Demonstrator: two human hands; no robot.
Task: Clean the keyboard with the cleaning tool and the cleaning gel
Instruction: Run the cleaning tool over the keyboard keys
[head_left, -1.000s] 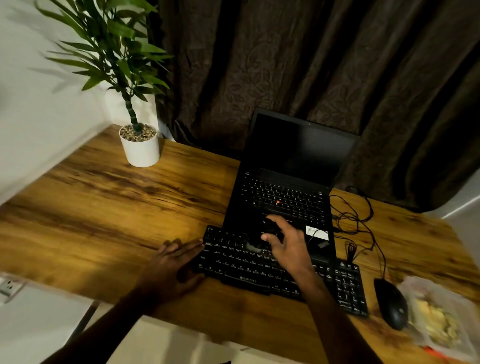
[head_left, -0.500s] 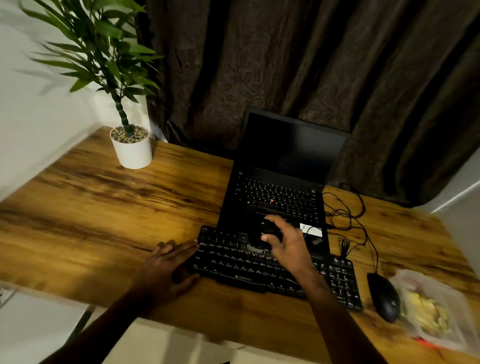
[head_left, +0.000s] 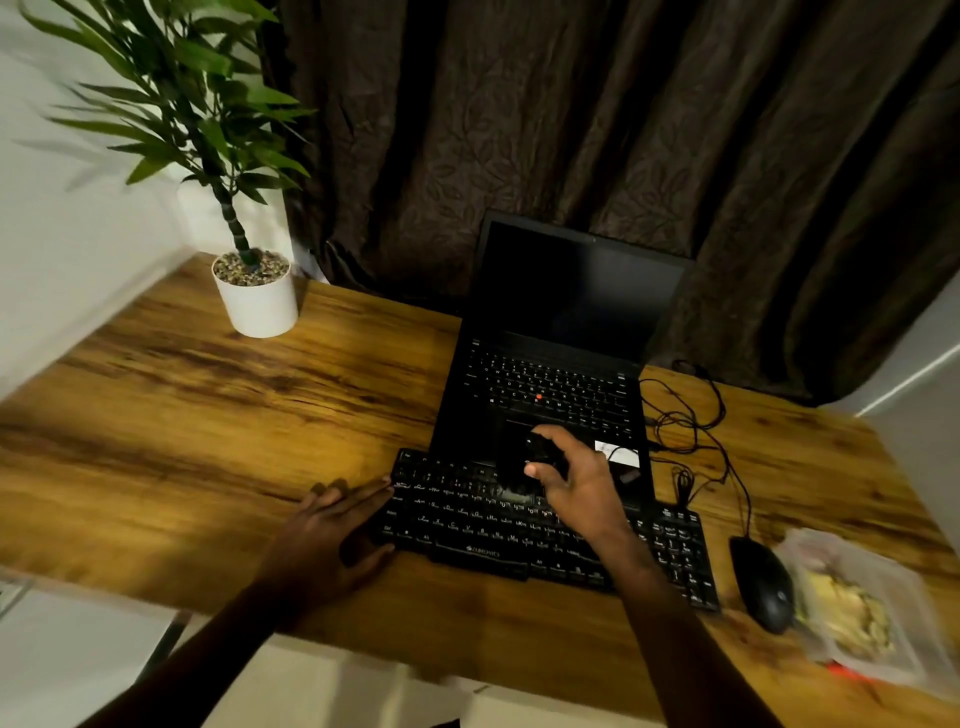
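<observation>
Hands at work on a black keyboard (head_left: 467, 525) set on a wooden table (head_left: 208, 441). The right hand (head_left: 576, 488) grasps a dark cleaning tool (head_left: 514, 457) between thumb and curled fingers, its lower end down on the upper key rows just ahead of the palm. The left hand (head_left: 332, 525) lies flat with fingers straight, holding nothing, its fingertips against the keyboard's left end.

The step in hand looks to be loosening debris from between the keys. Done well, it would call for short strokes along each row, light enough not to lift a keycap, with the left hand bracing the board against sliding. Whether the tool's tip is a brush cannot be told in the dim light.

Just beyond the right hand's fingers an open laptop (head_left: 550, 384) meets the keyboard's far edge. Sweepings pushed that way would likely land on its palm rest, so strokes toward the wrist seem the safer choice. To the right of that hand a mouse (head_left: 763, 587) lies just beside the keyboard's end, its cable (head_left: 685, 415) looped farther off. Past the mouse sits a clear plastic bag (head_left: 857, 608) with yellowish contents, too blurred to say whether it holds the cleaning gel. Well beyond the left hand stands a potted plant (head_left: 257, 301).
</observation>
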